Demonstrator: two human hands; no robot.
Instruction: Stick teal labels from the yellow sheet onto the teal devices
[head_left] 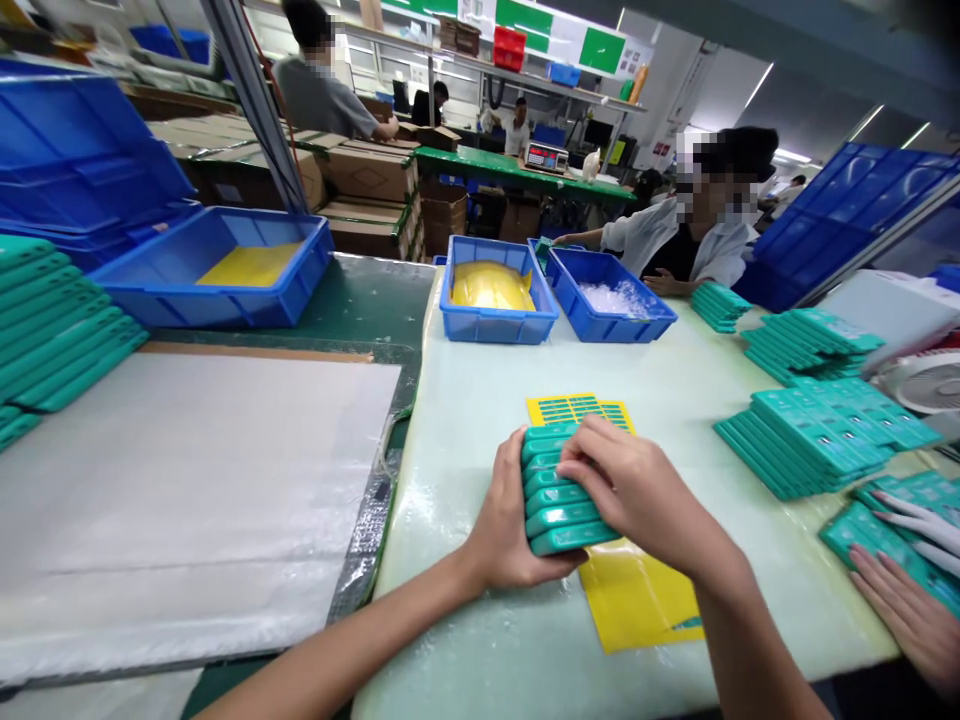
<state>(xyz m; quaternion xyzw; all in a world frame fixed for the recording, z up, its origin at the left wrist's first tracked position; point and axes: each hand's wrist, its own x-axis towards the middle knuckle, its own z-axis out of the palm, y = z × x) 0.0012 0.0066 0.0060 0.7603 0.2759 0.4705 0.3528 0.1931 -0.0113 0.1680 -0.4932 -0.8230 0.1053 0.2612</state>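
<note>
Several teal cases (566, 515) form a stack held up above the pale green table mat. My left hand (506, 520) is wrapped round the stack's left side, with fingers at its back and underneath. At the right side, my right hand (619, 470) has thumb and index finger pinched together against the cases; whether something small is between the fingertips is too small to tell. Behind the stack lies a yellow label sheet (555, 408) with teal strips. A mostly bare yellow sheet (637, 605) lies in front, partly under my right wrist.
Blue bins (499, 328) (626, 328) stand at the back. Stacks of teal cases (810, 440) fill the right side, near another person's hands (907, 610). More teal cases (60, 320) and a white sheet (202, 480) lie left. A person (690, 220) sits across the table.
</note>
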